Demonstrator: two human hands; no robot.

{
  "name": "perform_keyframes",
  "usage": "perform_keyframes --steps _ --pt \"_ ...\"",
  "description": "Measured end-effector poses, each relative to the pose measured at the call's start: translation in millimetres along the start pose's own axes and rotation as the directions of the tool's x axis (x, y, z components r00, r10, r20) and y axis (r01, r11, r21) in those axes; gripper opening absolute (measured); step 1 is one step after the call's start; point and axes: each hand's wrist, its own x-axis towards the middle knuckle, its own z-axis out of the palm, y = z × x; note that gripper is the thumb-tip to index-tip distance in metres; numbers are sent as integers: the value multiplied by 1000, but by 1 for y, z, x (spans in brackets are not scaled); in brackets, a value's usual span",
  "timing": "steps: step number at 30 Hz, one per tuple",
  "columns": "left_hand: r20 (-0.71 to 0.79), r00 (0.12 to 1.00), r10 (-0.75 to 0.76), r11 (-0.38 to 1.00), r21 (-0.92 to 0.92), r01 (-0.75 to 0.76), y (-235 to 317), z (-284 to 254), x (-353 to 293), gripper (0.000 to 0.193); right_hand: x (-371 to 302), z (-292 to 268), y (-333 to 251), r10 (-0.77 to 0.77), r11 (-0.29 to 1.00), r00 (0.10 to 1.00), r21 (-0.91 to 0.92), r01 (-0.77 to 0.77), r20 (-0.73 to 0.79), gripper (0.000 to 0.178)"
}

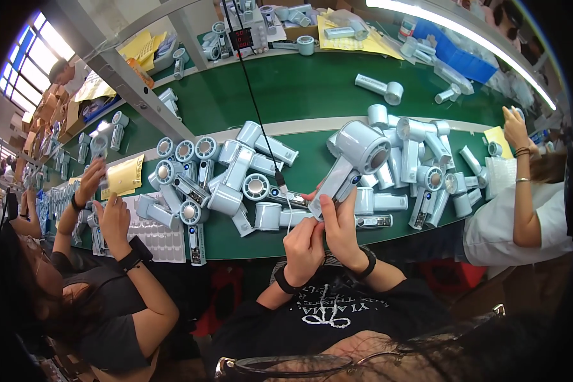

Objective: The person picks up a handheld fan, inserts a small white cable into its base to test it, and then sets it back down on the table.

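Note:
A pale blue handheld fan [361, 148] is in my right hand [344, 232], whose fingers wrap its handle. The fan tilts, with its round head up and to the right and its handle end toward me. My left hand [304, 251] is pinched at that lower end, closed on a thin white cable [291, 213]. The plug tip is hidden by the fingers. The white cable joins a black cord [256, 95] that hangs from above. More pale blue fans lie close by, among them one fan [256, 186] left of my hands.
Piles of fans lie left and right of my hands on the green table [235, 249]. A metal post [130, 79] rises at the left. Co-workers sit on both sides. Across a pale rail, another green surface [280, 83] bears a fan [382, 88] and a blue bin [458, 54].

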Motion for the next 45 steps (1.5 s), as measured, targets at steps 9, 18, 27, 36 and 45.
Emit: perform_keyframes --steps 9,18,27,36,45 --pt "215 960 -178 906 -345 245 -7 -21 -5 5 9 -11 -19 -26 999 997 -28 28 74 62" --pt "259 948 -183 765 -569 303 -16 -26 -12 9 13 -27 -30 -22 1000 975 -10 25 221 74" --pt "228 957 -181 764 -580 282 -20 -21 -13 10 15 -28 -32 85 967 951 205 -151 298 65" --pt "341 932 -126 680 -655 331 -32 -33 -4 14 56 -71 -60 -405 636 880 -616 465 247 82" --pt "459 888 -3 880 -421 221 -23 -72 12 9 68 -74 -81 -516 560 499 -168 812 696 69"
